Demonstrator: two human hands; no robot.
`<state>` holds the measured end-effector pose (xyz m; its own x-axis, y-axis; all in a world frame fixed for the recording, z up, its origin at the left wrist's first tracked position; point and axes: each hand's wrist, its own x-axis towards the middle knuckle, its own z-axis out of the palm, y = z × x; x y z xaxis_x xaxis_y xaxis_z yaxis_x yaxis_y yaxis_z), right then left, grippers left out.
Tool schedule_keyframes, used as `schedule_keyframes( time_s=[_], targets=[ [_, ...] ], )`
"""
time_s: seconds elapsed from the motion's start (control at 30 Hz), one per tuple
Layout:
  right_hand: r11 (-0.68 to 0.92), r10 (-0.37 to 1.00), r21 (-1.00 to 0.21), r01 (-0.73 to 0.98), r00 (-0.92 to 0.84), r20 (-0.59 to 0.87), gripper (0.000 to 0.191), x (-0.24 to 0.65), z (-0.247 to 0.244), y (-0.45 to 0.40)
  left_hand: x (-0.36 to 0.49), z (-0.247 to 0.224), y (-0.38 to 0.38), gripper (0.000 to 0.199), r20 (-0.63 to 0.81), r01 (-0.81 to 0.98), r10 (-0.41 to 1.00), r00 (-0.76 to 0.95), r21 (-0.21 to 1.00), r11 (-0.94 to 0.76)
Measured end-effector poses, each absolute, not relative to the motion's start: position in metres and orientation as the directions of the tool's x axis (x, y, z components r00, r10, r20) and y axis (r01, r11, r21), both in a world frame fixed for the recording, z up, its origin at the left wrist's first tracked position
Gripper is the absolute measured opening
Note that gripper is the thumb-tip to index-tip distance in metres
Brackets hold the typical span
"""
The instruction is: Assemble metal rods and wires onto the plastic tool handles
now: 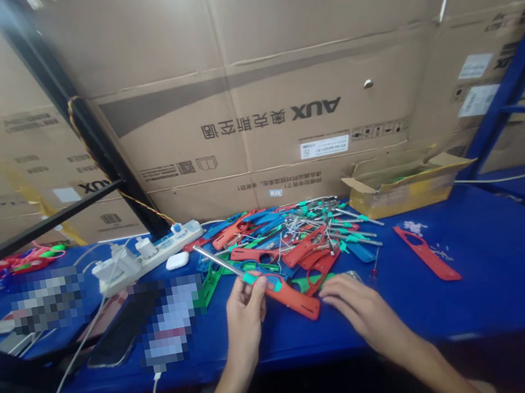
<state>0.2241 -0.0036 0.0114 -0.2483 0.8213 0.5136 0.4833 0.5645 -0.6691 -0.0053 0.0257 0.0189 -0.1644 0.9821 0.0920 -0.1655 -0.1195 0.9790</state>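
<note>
In my left hand (247,307) is an orange-red long-nosed gas lighter (297,300), gripped near its green trigger. Its metal tube slants up to the left, and the handle end points toward my right hand (355,302). The right fingers are bent together just beside that end; whatever they may hold is hidden. Behind both hands lies a pile of lighter parts (302,247): red, green and blue handle shells, metal tubes and thin wires. A loose red handle shell (428,253) rests on the right, with small white pieces (441,253) beside it.
An opened cardboard box (399,196) stands at the back right of the blue table (522,259). To the left are a power strip (169,243), a white earphone case (177,261), phones (123,329) and loose cables. A dark metal post (94,138) rises there. Large cartons (264,88) form the back.
</note>
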Motion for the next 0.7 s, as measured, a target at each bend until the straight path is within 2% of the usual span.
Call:
schedule_keyframes(
  time_s=[0.07,0.23,0.43,0.7],
  targets=[
    [0.623,0.782,-0.619,0.478,-0.351,0.516,0.024,0.2207,0.011,-0.0025,-0.0055,0.0183,0.0265,0.051,0.088,-0.171,0.979,-0.183,0.978,-0.12],
    [0.649,0.76,-0.58,0.492,-0.413,0.502,0.02,0.2256,0.0094,-0.0001,-0.0046,0.0176,0.0265,0.05,0.092,-0.173,0.983,-0.161,0.978,-0.12],
    [0.612,0.788,-0.573,0.545,-0.358,0.501,0.018,0.2276,0.005,-0.0011,-0.0029,0.0167,0.0248,0.049,0.096,-0.154,0.993,-0.073,0.982,-0.106],
    [0.551,0.813,-0.544,0.633,-0.261,0.52,0.02,0.2296,0.0019,0.0008,-0.0033,0.017,0.0257,0.046,0.1,-0.125,0.992,-0.078,0.986,-0.109]
  ],
)
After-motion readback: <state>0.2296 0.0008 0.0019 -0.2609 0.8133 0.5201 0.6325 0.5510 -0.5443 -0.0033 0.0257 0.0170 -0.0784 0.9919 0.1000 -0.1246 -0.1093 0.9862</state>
